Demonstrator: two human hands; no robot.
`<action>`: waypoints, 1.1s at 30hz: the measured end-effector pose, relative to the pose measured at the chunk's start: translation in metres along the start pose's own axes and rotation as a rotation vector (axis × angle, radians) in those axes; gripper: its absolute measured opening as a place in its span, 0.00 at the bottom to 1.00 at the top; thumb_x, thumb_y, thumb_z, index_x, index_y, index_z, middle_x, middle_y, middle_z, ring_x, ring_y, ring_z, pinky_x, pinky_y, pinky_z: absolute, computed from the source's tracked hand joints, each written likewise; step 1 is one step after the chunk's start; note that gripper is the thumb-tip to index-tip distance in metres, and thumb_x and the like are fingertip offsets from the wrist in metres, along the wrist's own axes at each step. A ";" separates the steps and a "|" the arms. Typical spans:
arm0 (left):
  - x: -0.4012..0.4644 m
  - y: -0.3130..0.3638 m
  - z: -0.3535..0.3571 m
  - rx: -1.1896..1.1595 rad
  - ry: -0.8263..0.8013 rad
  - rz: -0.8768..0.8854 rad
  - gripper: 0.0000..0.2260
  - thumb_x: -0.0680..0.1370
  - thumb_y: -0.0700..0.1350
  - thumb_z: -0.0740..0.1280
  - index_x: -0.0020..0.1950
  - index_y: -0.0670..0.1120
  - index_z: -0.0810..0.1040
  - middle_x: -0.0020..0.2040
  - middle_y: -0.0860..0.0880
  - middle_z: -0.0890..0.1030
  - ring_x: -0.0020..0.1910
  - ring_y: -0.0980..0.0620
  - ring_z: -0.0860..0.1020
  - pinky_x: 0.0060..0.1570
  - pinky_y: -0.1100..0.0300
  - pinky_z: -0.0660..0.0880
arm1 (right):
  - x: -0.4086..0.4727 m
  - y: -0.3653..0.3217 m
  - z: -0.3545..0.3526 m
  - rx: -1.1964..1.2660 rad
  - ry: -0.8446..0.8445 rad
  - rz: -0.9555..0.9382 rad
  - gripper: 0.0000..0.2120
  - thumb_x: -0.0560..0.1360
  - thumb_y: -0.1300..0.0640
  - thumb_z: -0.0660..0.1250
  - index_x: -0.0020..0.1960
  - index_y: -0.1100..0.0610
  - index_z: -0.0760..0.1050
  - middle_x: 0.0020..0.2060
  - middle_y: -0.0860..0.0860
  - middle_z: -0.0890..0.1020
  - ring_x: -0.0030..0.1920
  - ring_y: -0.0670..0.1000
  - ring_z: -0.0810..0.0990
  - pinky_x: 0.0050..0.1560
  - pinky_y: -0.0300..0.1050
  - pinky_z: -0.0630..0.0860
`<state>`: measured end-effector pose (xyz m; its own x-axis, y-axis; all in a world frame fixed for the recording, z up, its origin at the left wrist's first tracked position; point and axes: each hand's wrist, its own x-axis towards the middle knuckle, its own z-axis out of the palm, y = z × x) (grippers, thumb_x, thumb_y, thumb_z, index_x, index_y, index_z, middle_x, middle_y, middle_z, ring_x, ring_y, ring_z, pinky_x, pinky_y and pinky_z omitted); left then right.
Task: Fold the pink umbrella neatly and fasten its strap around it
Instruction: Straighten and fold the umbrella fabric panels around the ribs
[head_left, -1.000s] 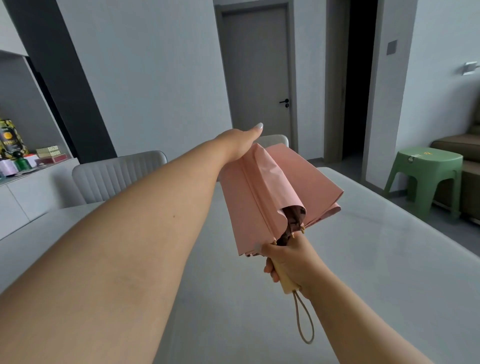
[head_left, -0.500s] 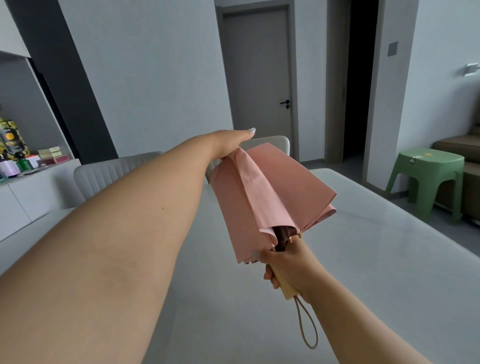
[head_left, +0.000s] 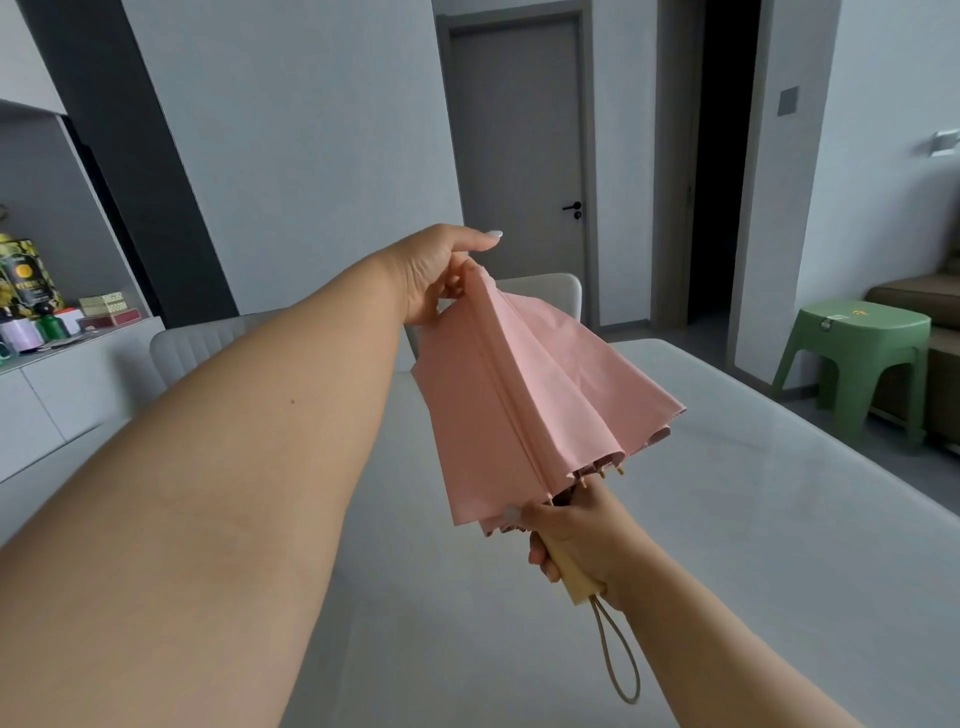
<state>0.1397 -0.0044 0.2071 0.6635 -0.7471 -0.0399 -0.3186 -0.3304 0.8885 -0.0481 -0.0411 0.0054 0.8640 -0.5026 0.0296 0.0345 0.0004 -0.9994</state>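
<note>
The pink umbrella (head_left: 524, 400) hangs collapsed in the air over the table, its canopy loose in soft folds and flaring toward its lower rim. My left hand (head_left: 441, 270) pinches the canopy's far tip, arm stretched out. My right hand (head_left: 576, 540) grips the pale wooden handle (head_left: 576, 582) at the near end, thumb against the canopy's edge. A tan cord loop (head_left: 618, 654) dangles below the handle. I cannot make out the fastening strap among the folds.
A pale grey table (head_left: 727, 519) spreads beneath the umbrella. Two light chairs (head_left: 192, 348) stand at its far side. A green stool (head_left: 857, 353) and brown sofa sit at right. A shelf with tins and boxes (head_left: 41, 306) is at left. A door is behind.
My left hand has drawn the canopy's tip slightly up and right, stretching the fabric longer. The folds have turned, so the rib tips now show near my right hand.
</note>
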 end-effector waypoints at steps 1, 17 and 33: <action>-0.001 0.000 0.000 -0.027 -0.009 0.002 0.25 0.75 0.59 0.67 0.21 0.47 0.75 0.29 0.51 0.72 0.36 0.53 0.68 0.44 0.55 0.67 | 0.000 0.001 0.000 0.004 -0.003 -0.003 0.09 0.72 0.64 0.70 0.52 0.61 0.77 0.38 0.61 0.84 0.29 0.55 0.76 0.30 0.45 0.74; -0.016 0.006 0.004 -0.001 -0.048 0.053 0.09 0.76 0.51 0.67 0.47 0.46 0.79 0.31 0.53 0.80 0.35 0.54 0.73 0.46 0.56 0.67 | 0.002 0.003 -0.002 -0.004 -0.021 -0.003 0.06 0.73 0.65 0.69 0.50 0.62 0.77 0.34 0.57 0.83 0.26 0.53 0.76 0.29 0.44 0.74; -0.020 -0.007 0.021 0.261 0.272 0.112 0.20 0.81 0.57 0.58 0.69 0.50 0.71 0.65 0.44 0.74 0.62 0.45 0.75 0.55 0.53 0.72 | 0.004 0.005 -0.006 0.052 -0.009 -0.025 0.05 0.73 0.64 0.71 0.47 0.60 0.77 0.34 0.58 0.82 0.27 0.54 0.76 0.31 0.47 0.75</action>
<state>0.1150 0.0006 0.1925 0.7588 -0.6185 0.2041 -0.5372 -0.4171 0.7331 -0.0475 -0.0484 0.0007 0.8669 -0.4955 0.0547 0.0818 0.0332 -0.9961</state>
